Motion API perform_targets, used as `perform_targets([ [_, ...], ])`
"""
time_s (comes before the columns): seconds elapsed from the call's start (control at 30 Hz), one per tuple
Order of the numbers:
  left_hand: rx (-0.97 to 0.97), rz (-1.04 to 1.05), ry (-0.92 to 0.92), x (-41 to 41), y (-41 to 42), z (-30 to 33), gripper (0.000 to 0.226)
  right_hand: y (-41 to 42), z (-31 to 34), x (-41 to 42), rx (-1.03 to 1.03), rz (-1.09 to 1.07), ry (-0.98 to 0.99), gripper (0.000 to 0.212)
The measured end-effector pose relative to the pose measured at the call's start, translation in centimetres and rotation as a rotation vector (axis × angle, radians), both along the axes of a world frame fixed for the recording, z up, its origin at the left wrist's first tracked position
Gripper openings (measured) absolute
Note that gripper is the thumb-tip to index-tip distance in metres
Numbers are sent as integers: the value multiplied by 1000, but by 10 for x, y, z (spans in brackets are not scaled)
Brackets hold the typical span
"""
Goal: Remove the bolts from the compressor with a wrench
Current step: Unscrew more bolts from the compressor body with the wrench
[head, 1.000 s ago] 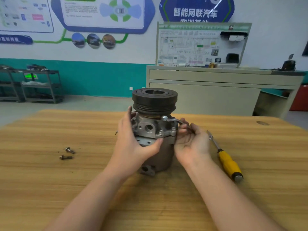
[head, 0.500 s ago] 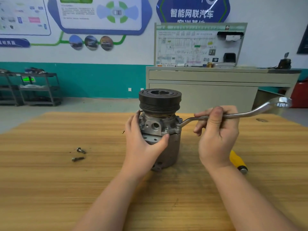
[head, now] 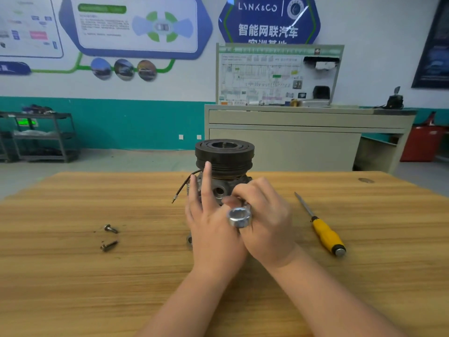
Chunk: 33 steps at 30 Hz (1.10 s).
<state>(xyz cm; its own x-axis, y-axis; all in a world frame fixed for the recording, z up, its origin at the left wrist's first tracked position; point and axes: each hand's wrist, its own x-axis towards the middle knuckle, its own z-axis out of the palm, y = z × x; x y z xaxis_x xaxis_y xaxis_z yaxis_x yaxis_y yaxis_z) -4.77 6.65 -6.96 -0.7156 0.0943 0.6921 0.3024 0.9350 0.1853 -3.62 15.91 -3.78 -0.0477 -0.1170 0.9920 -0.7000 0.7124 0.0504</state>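
Compressor [head: 224,156] upright at the centre of the wooden surface [head: 73,276], black pulley uppermost, metal body below it largely hidden behind the two hands. A thin black wire [head: 182,187] curves out of the body to the left and hangs clear of the surface.

Left hand [head: 211,229]: placed against the near-left side of the compressor, fingers straight and spread, the forefinger pointing up along the pulley edge; a released grip, pressing but grasping nothing.

Right hand [head: 266,220]: just right of the left hand and touching it, fingers curled round the shank of the wrench [head: 239,216]; a grasping grip. The ring end of the wrench points toward the camera, between the two hands; its far end is hidden behind the fingers, so its seating on a bolt cannot be told.

Two loose bolts lie on the surface well left of the compressor: the far bolt [head: 111,228] and the near bolt [head: 108,246], near each other but apart.

Screwdriver [head: 323,229] with a yellow handle lies on the surface to the right of the hands, its tip pointing far-left, its handle near-right.
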Motion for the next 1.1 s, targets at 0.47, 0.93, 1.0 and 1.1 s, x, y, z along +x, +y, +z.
perform_targets([
  [0.47,156,-199,261,-4,-7,14,27,-3,-6,-3,-152,121,3,15],
  [0.93,139,-210,236,-1,-7,12,30,56,10,-62,-1308,1220,-1269,16],
  [1.0,140,-216,263,-1,-7,10,33,55,13,-60,-1332,1356,-1231,15],
  [1.1,258,-288,264,0,-7,4,50,54,18,-53,-1380,1200,-966,12],
])
